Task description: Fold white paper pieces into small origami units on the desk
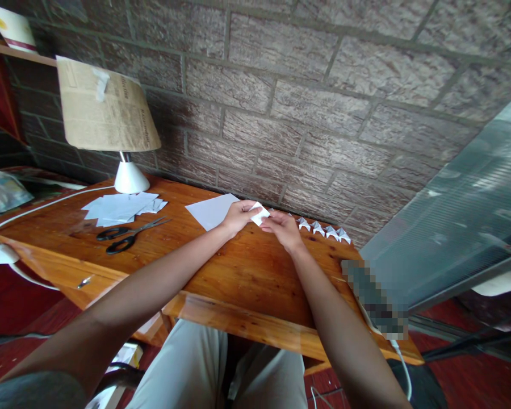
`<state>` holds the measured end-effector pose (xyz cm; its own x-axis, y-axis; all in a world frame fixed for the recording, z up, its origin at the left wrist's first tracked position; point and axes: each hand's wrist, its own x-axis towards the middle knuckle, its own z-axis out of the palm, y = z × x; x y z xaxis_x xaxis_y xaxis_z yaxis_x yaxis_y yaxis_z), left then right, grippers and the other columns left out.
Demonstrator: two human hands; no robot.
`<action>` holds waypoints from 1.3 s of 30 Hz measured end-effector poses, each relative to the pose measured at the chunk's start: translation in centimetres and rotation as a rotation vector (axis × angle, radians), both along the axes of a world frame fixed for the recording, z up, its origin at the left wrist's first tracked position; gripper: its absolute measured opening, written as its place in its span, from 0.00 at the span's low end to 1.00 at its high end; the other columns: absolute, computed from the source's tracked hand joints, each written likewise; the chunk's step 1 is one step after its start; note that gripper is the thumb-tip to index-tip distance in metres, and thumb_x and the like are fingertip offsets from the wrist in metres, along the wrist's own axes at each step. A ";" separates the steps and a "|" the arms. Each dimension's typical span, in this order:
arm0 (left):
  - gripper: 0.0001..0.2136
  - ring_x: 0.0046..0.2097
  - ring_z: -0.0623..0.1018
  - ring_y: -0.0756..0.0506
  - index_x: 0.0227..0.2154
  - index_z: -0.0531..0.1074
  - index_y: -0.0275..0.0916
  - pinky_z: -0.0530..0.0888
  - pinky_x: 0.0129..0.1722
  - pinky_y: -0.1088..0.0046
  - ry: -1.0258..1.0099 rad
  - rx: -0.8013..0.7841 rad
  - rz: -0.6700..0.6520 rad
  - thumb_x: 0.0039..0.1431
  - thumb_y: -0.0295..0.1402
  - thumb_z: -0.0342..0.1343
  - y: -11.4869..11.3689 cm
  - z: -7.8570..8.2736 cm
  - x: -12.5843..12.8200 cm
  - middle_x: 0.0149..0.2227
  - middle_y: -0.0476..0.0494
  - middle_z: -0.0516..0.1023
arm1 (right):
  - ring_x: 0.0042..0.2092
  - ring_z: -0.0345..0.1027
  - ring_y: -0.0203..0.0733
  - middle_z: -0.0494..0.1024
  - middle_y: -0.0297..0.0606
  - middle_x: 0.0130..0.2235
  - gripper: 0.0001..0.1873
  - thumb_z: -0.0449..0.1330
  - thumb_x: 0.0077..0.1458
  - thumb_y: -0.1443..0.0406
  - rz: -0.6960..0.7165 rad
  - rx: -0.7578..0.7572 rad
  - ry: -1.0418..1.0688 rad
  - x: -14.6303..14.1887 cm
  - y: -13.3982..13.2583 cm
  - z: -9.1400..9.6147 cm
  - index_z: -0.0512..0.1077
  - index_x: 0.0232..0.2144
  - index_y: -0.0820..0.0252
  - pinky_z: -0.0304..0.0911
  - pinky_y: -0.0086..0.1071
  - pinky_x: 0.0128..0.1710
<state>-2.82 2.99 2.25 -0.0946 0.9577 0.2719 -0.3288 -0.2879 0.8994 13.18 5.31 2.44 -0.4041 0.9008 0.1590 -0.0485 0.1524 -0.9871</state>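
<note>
Between my hands is a small folded piece of white paper (260, 214), raised over the back of the wooden desk (247, 278). My left hand (238, 216) pinches its left side, thumb on top. The fingers of my right hand (284, 228) close on its right edge. Just left of my left hand lies a larger white sheet (208, 211). Beyond my right hand, several small folded paper shapes (318, 228) stand in a row along the wall side; my right hand partly hides that row.
A stack of white paper pieces (121, 208) and black-handled scissors (125, 238) lie at the left. Behind them stands a lamp (132, 177) with a cord. A blurred-out dark device (372, 298) with a cable sits at the right edge. A brick wall (259, 125) borders the desk.
</note>
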 end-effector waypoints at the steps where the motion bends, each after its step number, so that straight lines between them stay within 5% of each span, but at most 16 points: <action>1: 0.18 0.32 0.75 0.48 0.31 0.78 0.33 0.70 0.36 0.71 0.004 0.004 -0.007 0.36 0.37 0.71 -0.1 0.1 0.0 0.31 0.44 0.80 | 0.31 0.76 0.35 0.81 0.34 0.30 0.17 0.71 0.40 0.59 0.002 0.001 0.003 0.0 0.0 0.0 0.77 0.35 0.59 0.74 0.32 0.38; 22: 0.21 0.33 0.76 0.47 0.32 0.78 0.34 0.72 0.40 0.67 -0.065 -0.082 -0.061 0.35 0.42 0.71 0.0 0.1 -0.1 0.32 0.43 0.80 | 0.32 0.77 0.36 0.82 0.36 0.30 0.13 0.69 0.46 0.61 -0.003 -0.131 0.044 0.3 -0.9 1.1 0.76 0.35 0.59 0.74 0.31 0.39; 34: 0.15 0.26 0.73 0.49 0.22 0.75 0.35 0.71 0.33 0.69 -0.028 -0.156 -0.011 0.39 0.42 0.68 0.2 -0.3 -0.1 0.22 0.47 0.76 | 0.27 0.74 0.36 0.81 0.36 0.28 0.22 0.71 0.38 0.54 0.005 0.074 -0.066 -0.3 -0.8 0.6 0.76 0.34 0.60 0.73 0.31 0.32; 39: 0.13 0.31 0.76 0.47 0.25 0.76 0.34 0.73 0.37 0.68 -0.049 -0.186 -0.052 0.39 0.39 0.68 0.2 0.1 -0.2 0.26 0.45 0.78 | 0.26 0.72 0.36 0.79 0.33 0.25 0.23 0.70 0.40 0.55 -0.089 0.167 -0.082 0.2 -0.4 0.7 0.74 0.38 0.60 0.71 0.31 0.30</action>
